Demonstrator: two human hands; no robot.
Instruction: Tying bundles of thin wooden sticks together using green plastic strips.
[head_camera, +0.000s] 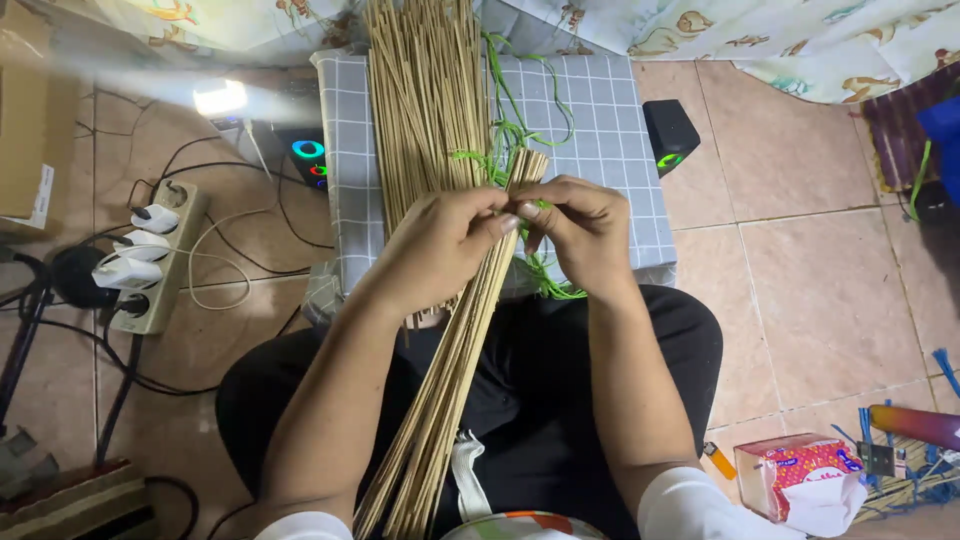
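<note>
My left hand (440, 240) and my right hand (580, 235) meet at the upper end of a thin bundle of tan sticks (450, 380) that slants down across my lap. Both hands pinch the bundle's top, where a green plastic strip (505, 140) lies against it. The strip's loose ends trail up over the cloth and down under my right hand. A much larger heap of the same tan sticks (425, 90) lies lengthwise just beyond my hands.
A low surface covered by a grey checked cloth (610, 120) holds the heap. A power strip with plugs (145, 255) and cables lies at the left. Two small black speakers (668, 135) flank the cloth. A tissue pack (805, 480) sits at the lower right on the tiled floor.
</note>
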